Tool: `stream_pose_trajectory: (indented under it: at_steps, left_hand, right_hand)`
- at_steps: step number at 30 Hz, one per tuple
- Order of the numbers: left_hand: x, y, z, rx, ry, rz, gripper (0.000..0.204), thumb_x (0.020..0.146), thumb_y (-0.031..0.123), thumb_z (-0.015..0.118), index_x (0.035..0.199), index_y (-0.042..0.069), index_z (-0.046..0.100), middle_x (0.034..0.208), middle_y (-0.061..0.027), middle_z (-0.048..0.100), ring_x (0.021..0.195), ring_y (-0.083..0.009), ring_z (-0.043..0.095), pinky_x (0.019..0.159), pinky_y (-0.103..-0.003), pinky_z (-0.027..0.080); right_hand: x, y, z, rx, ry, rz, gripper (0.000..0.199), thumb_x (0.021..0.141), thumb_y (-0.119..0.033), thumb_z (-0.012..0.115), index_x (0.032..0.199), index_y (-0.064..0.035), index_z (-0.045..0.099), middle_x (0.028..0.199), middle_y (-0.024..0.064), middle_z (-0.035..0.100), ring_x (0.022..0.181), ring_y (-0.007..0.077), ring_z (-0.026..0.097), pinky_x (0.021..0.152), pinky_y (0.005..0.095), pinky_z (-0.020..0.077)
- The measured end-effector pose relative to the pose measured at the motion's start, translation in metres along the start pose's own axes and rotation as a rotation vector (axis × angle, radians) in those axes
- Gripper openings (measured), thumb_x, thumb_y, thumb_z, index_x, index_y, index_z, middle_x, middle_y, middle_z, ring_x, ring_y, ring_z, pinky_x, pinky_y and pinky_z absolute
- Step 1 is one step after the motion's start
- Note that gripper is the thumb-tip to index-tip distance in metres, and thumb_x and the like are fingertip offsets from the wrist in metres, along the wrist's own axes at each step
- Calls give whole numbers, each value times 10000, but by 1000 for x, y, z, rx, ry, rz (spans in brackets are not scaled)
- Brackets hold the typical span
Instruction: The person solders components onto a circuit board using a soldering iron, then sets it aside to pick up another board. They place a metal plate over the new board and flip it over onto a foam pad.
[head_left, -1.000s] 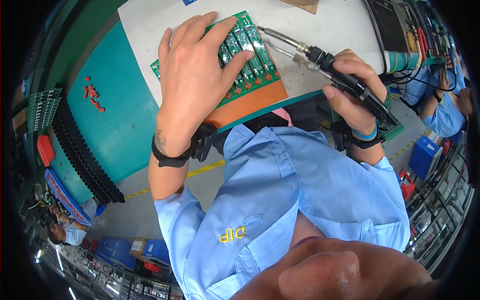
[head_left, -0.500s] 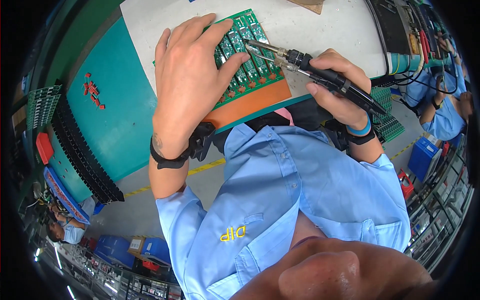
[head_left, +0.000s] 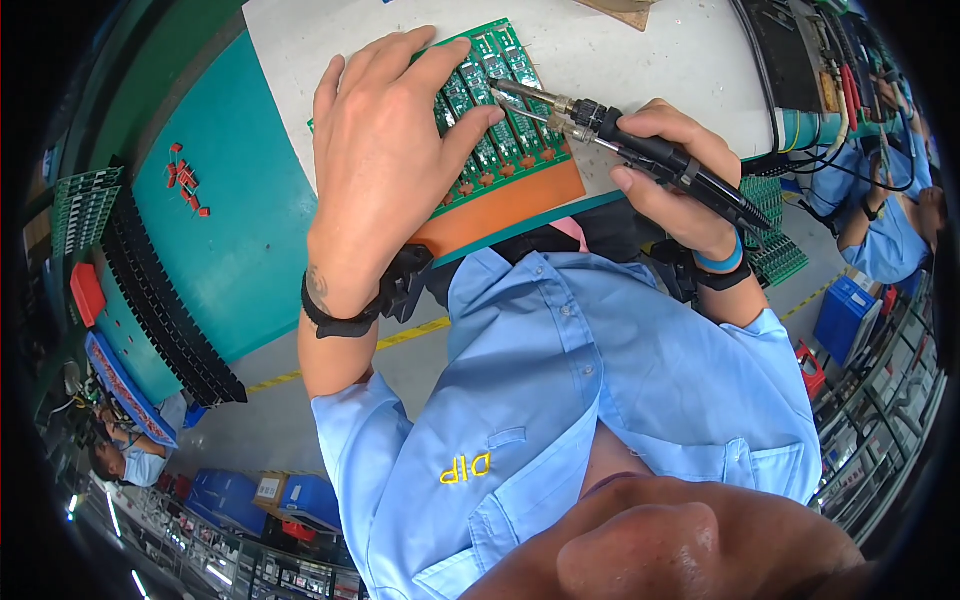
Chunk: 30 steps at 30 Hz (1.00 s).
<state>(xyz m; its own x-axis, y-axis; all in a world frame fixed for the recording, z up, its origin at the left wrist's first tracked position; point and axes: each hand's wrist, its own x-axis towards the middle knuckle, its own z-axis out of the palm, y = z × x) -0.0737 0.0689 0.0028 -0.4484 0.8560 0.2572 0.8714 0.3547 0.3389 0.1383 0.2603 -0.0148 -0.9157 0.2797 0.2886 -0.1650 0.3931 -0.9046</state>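
Soldering over a green circuit board at a white and teal bench.

The teal bench top point(head_left: 230, 230) runs down the left, a white mat point(head_left: 620, 50) covering its upper part; on that mat lies the green circuit board point(head_left: 500, 120) on an orange pad point(head_left: 510, 205). The left hand point(head_left: 385, 170) lies flat on the board, fingers spread and pressing it down. The right hand point(head_left: 670, 170) is closed around the black handle of a soldering iron point(head_left: 640, 150), its metal tip touching the board just beside the left fingertips. Blue crates point(head_left: 300, 495) stand on the floor at lower left, one bearing a pale rectangular label; what they hold cannot be made out. A blue bin point(head_left: 845, 315) sits at the right, a red flat box point(head_left: 85, 290) at the left edge, and small red parts point(head_left: 185, 185) lie scattered on the teal.
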Motion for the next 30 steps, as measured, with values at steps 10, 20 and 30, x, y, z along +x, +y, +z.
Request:
stream_pose_trajectory:
  at_steps: [10, 20, 30]
  left_hand:
    - [0, 0, 0, -3, 1, 0, 505, 818, 320, 867, 1241, 72, 749, 1340, -147, 700, 1220, -361, 637, 1077, -465, 461]
    - [-3, -2, 2, -40, 3, -33, 516, 800, 346, 874, 1250, 126, 750, 1361, -134, 674, 1306, -347, 585, 1168, -585, 359]
    - [-7, 0, -16, 123, -17, -20, 469, 840, 293, 853, 1253, 97, 746, 1371, -131, 682, 1268, -359, 615, 1146, -532, 404]
  right_hand:
    - [0, -2, 1, -50, -3, -39, 413, 814, 47, 789, 1205, 59, 657, 940, 153, 682, 835, 216, 632, 732, 307, 491]
    - [-3, -9, 0, -18, 37, -81, 415, 820, 25, 809, 1203, 60, 653, 908, 157, 678, 831, 226, 633, 740, 335, 497]
    - [3, -4, 8, 3, -5, -48, 414, 810, 48, 790, 1202, 58, 657, 908, 154, 676, 815, 218, 631, 724, 328, 492]
